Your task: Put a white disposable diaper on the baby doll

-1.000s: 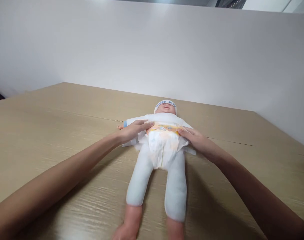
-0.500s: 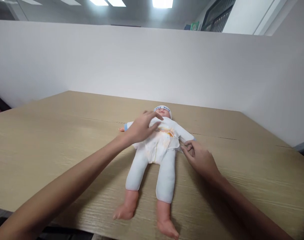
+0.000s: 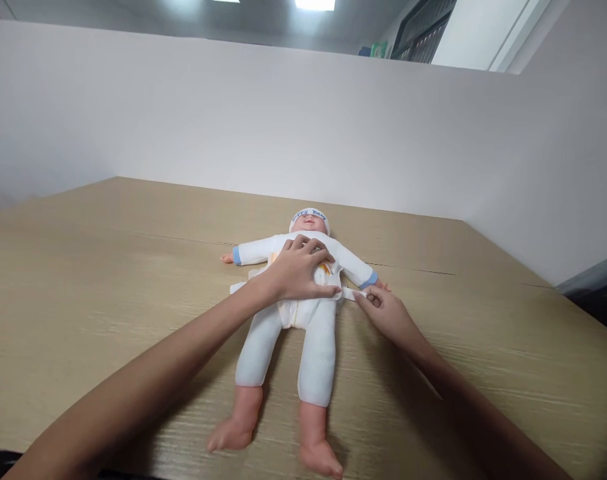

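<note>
A baby doll (image 3: pixel 316 360) in white clothes with blue cuffs and a lettered cap (image 3: pixel 309 215) lies on its back, feet toward me. Around its hips sits a white diaper (image 3: pixel 297 313) with an orange print. My left hand (image 3: pixel 300 272) lies spread over the diaper's front and the doll's belly, hiding much of both. At the doll's hip on the right, my right hand (image 3: pixel 383 310) pinches the end of a white diaper tab (image 3: pixel 352 293), which is drawn out sideways. Another tab (image 3: pixel 237 287) sticks out on the left side, partly behind my left forearm.
The doll rests on a wide wood-grain table (image 3: pixel 133 320) with a seam running across it. A white partition wall (image 3: pixel 223 120) rises behind the table and continues along the right side. A dark object (image 3: pixel 598 293) shows beyond the table's right edge.
My left hand has come down onto the diaper's front with its fingers spread. The tab in my right hand now shows stretched out to the right. The view has shifted slightly.
</note>
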Motion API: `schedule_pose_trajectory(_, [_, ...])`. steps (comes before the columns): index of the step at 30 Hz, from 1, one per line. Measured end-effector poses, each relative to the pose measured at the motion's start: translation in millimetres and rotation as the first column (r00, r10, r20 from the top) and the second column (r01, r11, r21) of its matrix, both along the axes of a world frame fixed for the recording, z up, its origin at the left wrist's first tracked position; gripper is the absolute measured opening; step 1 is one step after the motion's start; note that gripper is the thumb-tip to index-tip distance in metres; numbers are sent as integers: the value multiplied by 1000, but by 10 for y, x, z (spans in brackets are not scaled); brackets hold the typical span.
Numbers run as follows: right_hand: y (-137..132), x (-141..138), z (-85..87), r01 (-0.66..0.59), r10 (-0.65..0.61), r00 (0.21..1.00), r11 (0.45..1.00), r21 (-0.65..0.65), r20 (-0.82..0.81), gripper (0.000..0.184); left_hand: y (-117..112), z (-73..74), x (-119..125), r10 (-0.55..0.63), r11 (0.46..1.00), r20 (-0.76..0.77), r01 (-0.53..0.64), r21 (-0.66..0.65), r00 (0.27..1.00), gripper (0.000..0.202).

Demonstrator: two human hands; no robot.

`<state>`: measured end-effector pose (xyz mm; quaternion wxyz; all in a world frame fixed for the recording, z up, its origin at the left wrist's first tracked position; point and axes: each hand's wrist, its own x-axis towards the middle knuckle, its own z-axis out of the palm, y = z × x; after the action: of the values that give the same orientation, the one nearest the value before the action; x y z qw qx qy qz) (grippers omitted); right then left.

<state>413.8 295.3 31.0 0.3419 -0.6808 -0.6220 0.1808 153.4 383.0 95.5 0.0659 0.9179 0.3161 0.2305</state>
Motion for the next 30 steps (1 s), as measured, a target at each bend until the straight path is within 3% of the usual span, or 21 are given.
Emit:
schedule_pose_trajectory(4, [90,-13,259,-81,82,991,997,10,-108,46,7,-16,22,14,1000,-17,-14,6,1000,67])
schedule_pose_trajectory(9, [386,-346,477,-179,184,967,983,44,-176,38,11,-23,34,-3,1000,15,3,4,1000,63])
schedule_pose_trajectory(14, [472,-693,448,-188,199,961,979,76,-194,35,33,-7,20,-5,996,46,9,-86,999,65])
schedule_pose_trajectory(17, [293,-749,390,-189,229,964,950,249,-139,32,90,27,-74,-64,980,96,81,-183,993,80])
schedule_pose_trajectory(20, [58,-722,310,-296,290,954,869,397,77,32,156,71,-259,-208,915,192,260,-309,959,96])
schedule_pose_trajectory(23, [-99,-657,226,-427,364,902,829,361,231,51,169,51,-513,-265,835,345,394,-384,900,83])
schedule_pose_trajectory(26, [-148,-600,206,-449,387,891,827,338,237,54,106,-87,-829,-126,864,414,305,-400,901,55])
schedule_pose_trajectory(30, [-112,-658,362,-401,355,916,822,404,188,44,14,-377,-1285,170,932,372,-27,-360,912,43])
